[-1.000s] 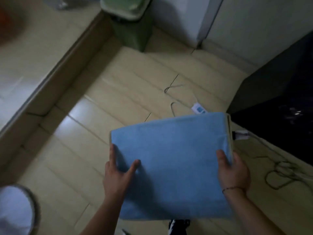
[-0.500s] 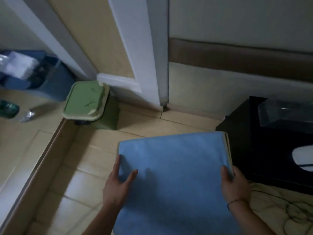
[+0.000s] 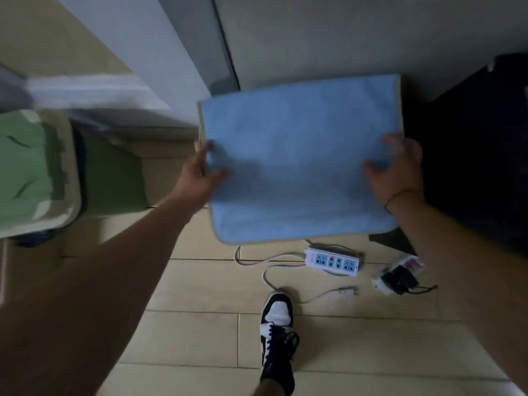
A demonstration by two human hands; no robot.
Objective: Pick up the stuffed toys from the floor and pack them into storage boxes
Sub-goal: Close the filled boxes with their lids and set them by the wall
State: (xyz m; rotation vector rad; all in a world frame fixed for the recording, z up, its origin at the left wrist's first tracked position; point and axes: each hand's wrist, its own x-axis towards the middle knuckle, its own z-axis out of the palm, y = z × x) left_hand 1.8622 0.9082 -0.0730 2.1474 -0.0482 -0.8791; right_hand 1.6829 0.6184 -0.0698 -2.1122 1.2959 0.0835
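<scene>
1. The flat storage box (image 3: 300,161) held between the left hand (image 3: 197,178) and right hand (image 3: 397,172) is light blue with a beige trim along its edges.
2. Left of the left hand, the bin (image 3: 111,172) is dark green, its lid (image 3: 28,167) pale green with a cream rim.
3. Below the right hand, the power strip (image 3: 333,261) is white with blue sockets.
4. Below the hands, the sneaker (image 3: 277,335) is black and white with black laces.
5. The floor tiles (image 3: 200,335) are pale beige.
6. The right wrist wears a thin dark bracelet (image 3: 395,197).

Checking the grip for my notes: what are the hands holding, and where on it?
The blue storage box, gripped at its two side edges: left hand, right hand.
</scene>
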